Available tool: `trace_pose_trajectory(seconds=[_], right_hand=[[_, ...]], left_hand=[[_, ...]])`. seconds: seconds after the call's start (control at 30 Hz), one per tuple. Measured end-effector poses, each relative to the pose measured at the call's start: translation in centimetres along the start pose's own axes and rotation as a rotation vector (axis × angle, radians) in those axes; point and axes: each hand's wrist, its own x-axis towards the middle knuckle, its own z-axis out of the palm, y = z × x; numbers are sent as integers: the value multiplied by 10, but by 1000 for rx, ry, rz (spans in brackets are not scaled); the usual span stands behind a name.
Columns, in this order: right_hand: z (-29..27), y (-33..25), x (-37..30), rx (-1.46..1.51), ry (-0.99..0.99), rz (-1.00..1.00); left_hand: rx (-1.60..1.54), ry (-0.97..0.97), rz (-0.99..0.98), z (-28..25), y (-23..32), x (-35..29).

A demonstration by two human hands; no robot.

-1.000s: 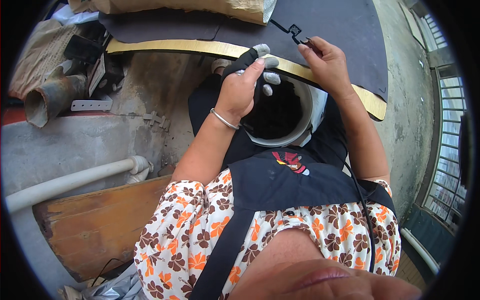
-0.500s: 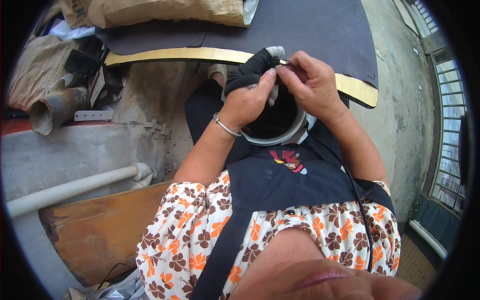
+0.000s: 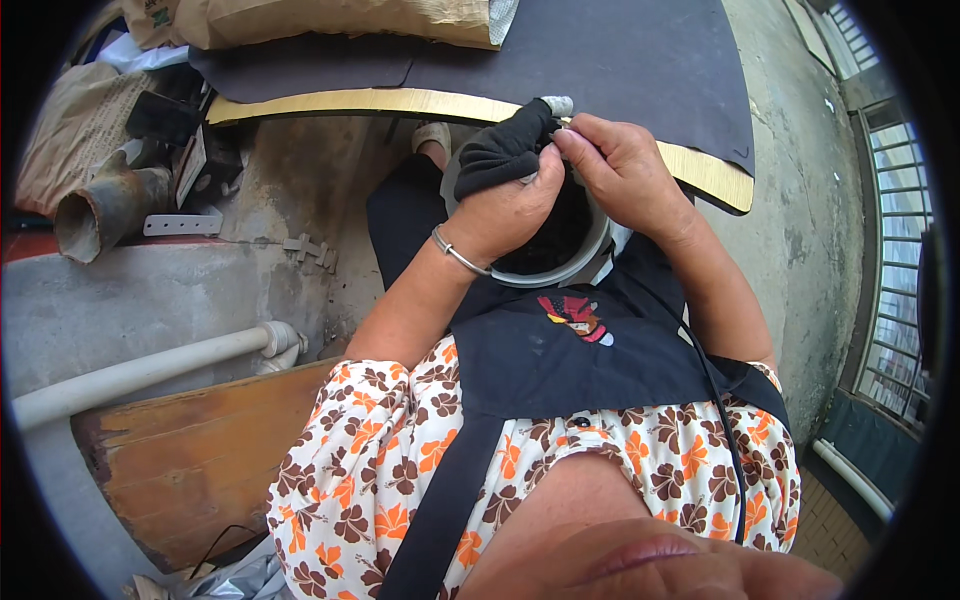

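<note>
Over the bucket, my left hand (image 3: 505, 205) is closed, its thumb bare and pressed toward the fingers. Black cloth (image 3: 500, 155) like part of a glove covers those fingers, with a greyish-white tip (image 3: 558, 105) at its far end. My right hand (image 3: 625, 170) meets it there, thumb and forefinger pinched on something small that is mostly hidden. Below both hands, between my knees, stands a pale bucket (image 3: 560, 278) with dark contents (image 3: 560, 235) that I cannot make out.
A dark-covered table (image 3: 590, 60) with a gold edge lies just beyond my hands, a brown paper sack (image 3: 340, 25) on it. To the left are a rusty pipe piece (image 3: 100, 215), a white pipe (image 3: 150, 375) and a wooden board (image 3: 200, 440). A barred window (image 3: 900, 260) is at right.
The black cloth on my left hand now shows more of its back, as that hand has turned slightly. My right fingers have closed in, and the dark piece seen between them is hidden.
</note>
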Motion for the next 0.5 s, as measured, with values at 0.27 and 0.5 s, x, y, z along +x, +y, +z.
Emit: trace_pose_trajectory(seconds=[0.27,0.5], right_hand=[[23,25,-3,170,29,55],[4,20,-8,313,-9,39]], left_hand=[[582,-23,209,1,4,-6],[-89,-49,-131,-8,5,0]])
